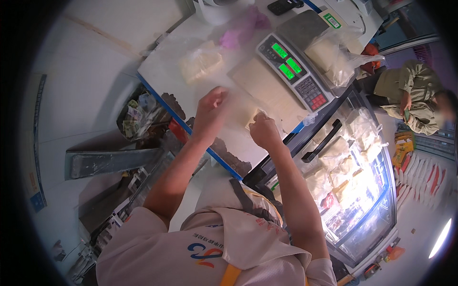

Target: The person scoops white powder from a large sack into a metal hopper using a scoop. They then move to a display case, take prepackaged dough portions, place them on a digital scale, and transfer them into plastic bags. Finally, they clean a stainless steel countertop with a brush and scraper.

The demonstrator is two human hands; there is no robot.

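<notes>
Over the white counter [157, 68], my right hand [265, 130] has its fingers closed on a small pale, cream-coloured piece [250, 121], partly hidden by the hand. My left hand [214, 103] is raised to its left with curled fingers. Haze around that hand, perhaps thin clear plastic, leaves unclear whether it grips anything. Beyond it lies a clear plastic bag of pale food [200, 63]. A pale board [266, 80] lies just past my right hand, against a digital scale [293, 71] with lit green displays. On the scale's pan rests a clear bag of pale blocks [325, 57].
A glass display case [361, 214] with a black handle [321, 141] and bagged pale goods [334, 153] stands right. Purple plastic [243, 32] and a black handheld device [284, 6] lie at the back. Banknotes [132, 123] fill a container left. Another person [411, 85] stands right.
</notes>
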